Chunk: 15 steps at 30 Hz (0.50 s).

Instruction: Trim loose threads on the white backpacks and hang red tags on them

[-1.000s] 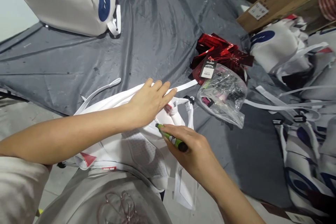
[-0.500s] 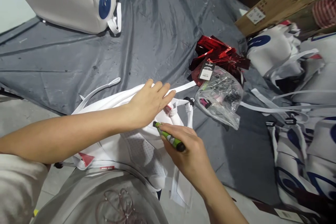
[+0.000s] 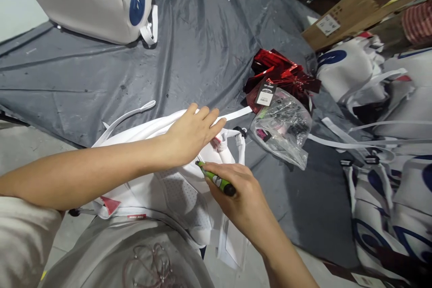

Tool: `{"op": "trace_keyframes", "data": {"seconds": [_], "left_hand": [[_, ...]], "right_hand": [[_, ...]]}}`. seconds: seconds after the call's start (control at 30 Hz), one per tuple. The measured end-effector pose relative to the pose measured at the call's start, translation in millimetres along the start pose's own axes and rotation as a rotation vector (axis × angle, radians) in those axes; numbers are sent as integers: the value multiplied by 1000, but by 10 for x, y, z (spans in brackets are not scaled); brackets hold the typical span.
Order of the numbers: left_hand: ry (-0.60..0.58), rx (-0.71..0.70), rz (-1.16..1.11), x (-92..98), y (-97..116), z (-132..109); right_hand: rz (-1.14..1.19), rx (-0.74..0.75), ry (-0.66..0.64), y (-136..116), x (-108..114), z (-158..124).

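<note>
A white backpack (image 3: 148,193) lies at the near edge of the grey-covered table, against my body. My left hand (image 3: 191,132) rests over its upper side, fingers bent over the far edge and gripping it; the thumb is hidden. In my right hand (image 3: 234,186) is a green pen-like tool (image 3: 216,178) with a black end, pinched between thumb and fingers. Its dark tip points at the white fabric just below my left hand; whether it touches cannot be made out. Beyond my left fingers a white strap (image 3: 238,113) runs out to the right.
A clear plastic bag (image 3: 283,128) with a black tag and crumpled red foil (image 3: 280,72) lie right of centre. Another white backpack (image 3: 91,0) stands at the back left. Several more backpacks (image 3: 351,67) crowd the right, near a cardboard box (image 3: 351,6).
My right hand and the green tool have shifted very slightly down and left. My left hand stays on the backpack.
</note>
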State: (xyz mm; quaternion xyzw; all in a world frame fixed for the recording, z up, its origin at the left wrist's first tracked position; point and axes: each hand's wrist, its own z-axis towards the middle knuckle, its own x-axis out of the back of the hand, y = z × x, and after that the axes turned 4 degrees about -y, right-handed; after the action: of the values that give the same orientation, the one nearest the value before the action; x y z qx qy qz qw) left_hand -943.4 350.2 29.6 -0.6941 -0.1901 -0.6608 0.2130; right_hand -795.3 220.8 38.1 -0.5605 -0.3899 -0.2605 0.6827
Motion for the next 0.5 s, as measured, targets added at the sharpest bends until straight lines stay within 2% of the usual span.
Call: {"op": "trace_keyframes", "data": {"seconds": [0.27,0.4,0.5], "left_hand": [[6,-8,0,16,-4,-9],[-36,-16,3,46,-7,-6],[-108,-29,-5,164,-58,-19]], "right_hand": [[-45,9,-27,-33,31,16],[-44,9,-8,5,-2,7],[-78,11,-1,28,-5,-56]]}}
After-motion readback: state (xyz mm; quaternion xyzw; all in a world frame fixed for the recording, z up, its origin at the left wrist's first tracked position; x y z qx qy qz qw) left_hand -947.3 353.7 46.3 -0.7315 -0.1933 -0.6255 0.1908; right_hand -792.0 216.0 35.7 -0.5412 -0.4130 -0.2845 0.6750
